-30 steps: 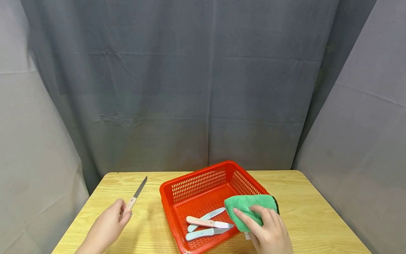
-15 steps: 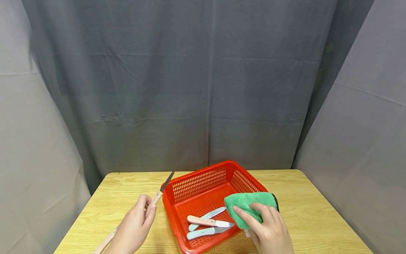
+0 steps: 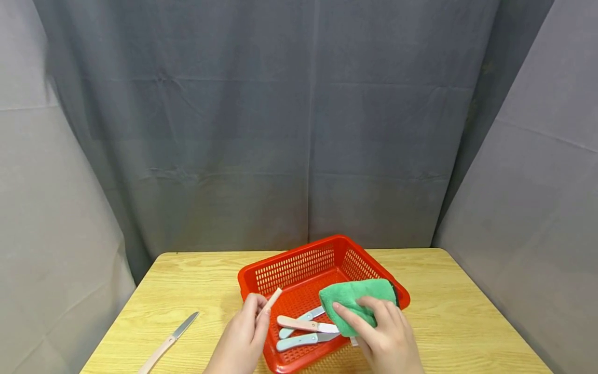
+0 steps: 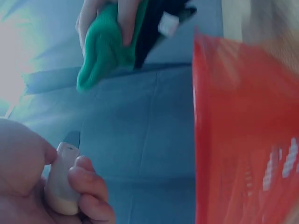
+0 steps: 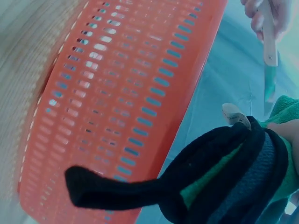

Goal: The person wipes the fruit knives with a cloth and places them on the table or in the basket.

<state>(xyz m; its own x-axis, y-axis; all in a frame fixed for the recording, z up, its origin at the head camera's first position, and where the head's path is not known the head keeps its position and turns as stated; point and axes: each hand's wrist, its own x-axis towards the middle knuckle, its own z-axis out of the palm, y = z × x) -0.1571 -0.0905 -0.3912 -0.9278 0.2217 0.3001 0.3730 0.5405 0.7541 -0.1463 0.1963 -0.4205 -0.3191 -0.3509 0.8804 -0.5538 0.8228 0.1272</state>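
My left hand (image 3: 243,332) grips a knife by its cream handle (image 3: 273,298), over the left side of the red basket (image 3: 250,280). The right wrist view shows the knife's blade (image 5: 270,84) pointing toward the green cloth (image 5: 282,107); in the head view the blade is hard to make out. My right hand (image 3: 388,337) holds the folded green cloth (image 3: 357,301), which has black edging (image 5: 210,186) and a white tag (image 5: 233,114), above the basket's right front. Inside the basket lie a pink-handled knife (image 3: 299,323) and two light-blue-handled knives, one in front (image 3: 299,342).
Another knife (image 3: 170,340) with a pale handle lies on the wooden table (image 3: 210,275), left of my left hand. Grey curtains (image 3: 233,130) hang behind the table and along both sides.
My left hand has moved right with its knife, from the table's left side to over the basket. This uncovers the knife on the table. My right hand shifts slightly left with the cloth.
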